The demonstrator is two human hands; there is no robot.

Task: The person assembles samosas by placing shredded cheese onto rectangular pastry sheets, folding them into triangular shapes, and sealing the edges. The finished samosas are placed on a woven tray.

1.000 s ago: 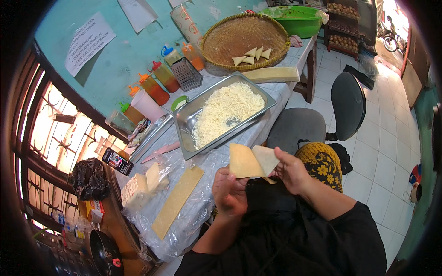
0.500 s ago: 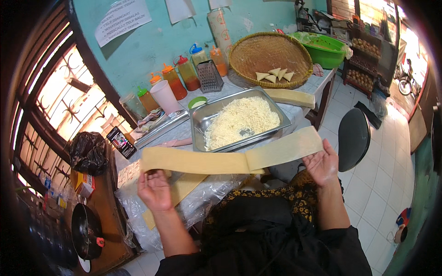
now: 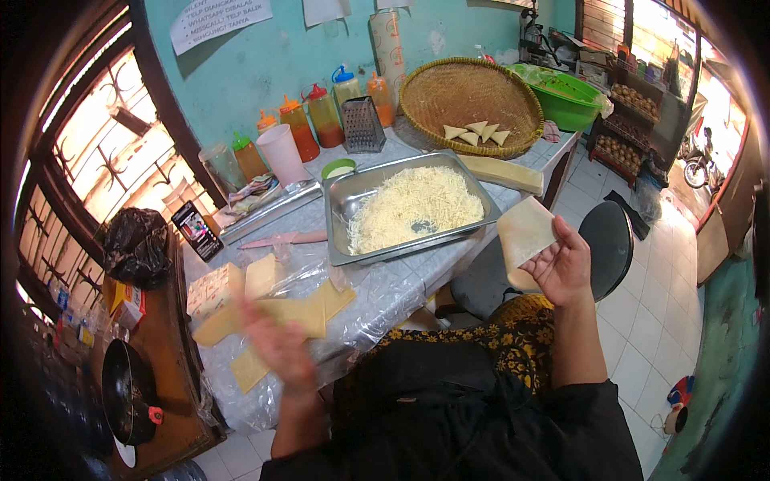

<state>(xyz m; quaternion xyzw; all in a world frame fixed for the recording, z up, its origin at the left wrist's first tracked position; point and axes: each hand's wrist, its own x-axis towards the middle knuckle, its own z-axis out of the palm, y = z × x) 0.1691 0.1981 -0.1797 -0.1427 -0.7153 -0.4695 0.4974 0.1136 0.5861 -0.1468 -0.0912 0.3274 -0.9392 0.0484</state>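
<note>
My right hand (image 3: 557,268) holds a thin pale pastry strip (image 3: 526,236) that hangs to the right of the metal tray. Smeared by motion, my left hand (image 3: 281,345) is over the left end of the table, where more pastry strips (image 3: 333,301) lie on clear plastic; its fingers cannot be made out. Between and beyond my hands stands the metal tray (image 3: 341,252), holding a heap of pale shreds (image 3: 425,200) like grated cheese. Behind the left hand are a patterned block-shaped pack (image 3: 215,290) and a pale block (image 3: 263,275).
A round woven tray (image 3: 449,88) with several folded pastry triangles (image 3: 476,133) sits at the back, beside a green basin (image 3: 565,108). Sauce bottles (image 3: 325,120), a box grater (image 3: 363,126) and a pink cup (image 3: 282,152) line the wall. A phone (image 3: 196,231) leans at left; a black stool (image 3: 605,248) stands right.
The long strip stretched between both hands has parted: my right hand keeps a short piece, now hanging down. My left hand has moved slightly lower, and pastry lies on the plastic beneath it.
</note>
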